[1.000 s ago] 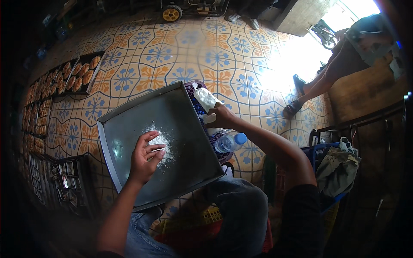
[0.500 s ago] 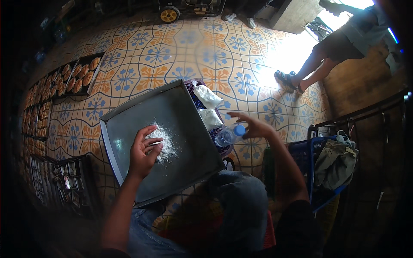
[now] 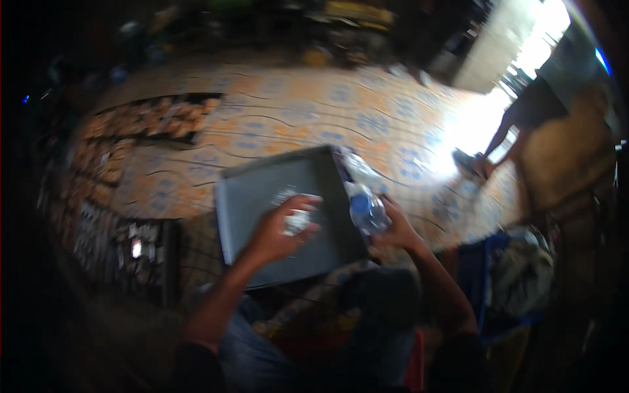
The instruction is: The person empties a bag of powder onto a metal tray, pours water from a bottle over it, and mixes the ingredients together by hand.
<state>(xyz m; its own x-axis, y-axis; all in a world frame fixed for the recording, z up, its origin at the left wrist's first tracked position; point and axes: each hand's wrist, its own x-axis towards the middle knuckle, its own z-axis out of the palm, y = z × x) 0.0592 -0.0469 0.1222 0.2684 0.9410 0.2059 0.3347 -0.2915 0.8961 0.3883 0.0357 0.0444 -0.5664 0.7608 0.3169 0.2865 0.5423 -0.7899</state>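
From where I stand, the tray (image 3: 268, 177), grey, square and shallow-sided, sits just in front of the seated person, its near edge by the jeans (image 3: 386, 295); what carries it I can't make out. A small heap of white powder (image 3: 298, 223) lies near the middle of the tray. Over that heap is the left hand (image 3: 278, 232), its fingers loosely bent and spread, the thumb well apart from the rest; blur keeps me from telling whether they touch the powder. At the tray's right side the right hand (image 3: 396, 226) has its fingers curled around a clear bottle (image 3: 372, 218), whose blue cap (image 3: 360, 204) leans toward the tray. White bags (image 3: 360, 169) lie just beyond the bottle, along the same side of the tray. Patterned tiles (image 3: 282, 111) cover the floor around the tray. Well to the left of the tray and farther off, rows of browned bread (image 3: 151, 114) fill dark pans on the floor. Off to the tray's right, a drab cloth (image 3: 522, 278) hangs by a blue crate (image 3: 486, 288), and past it, beyond the tray's far right corner, stands another person (image 3: 540, 98) in dark shorts.
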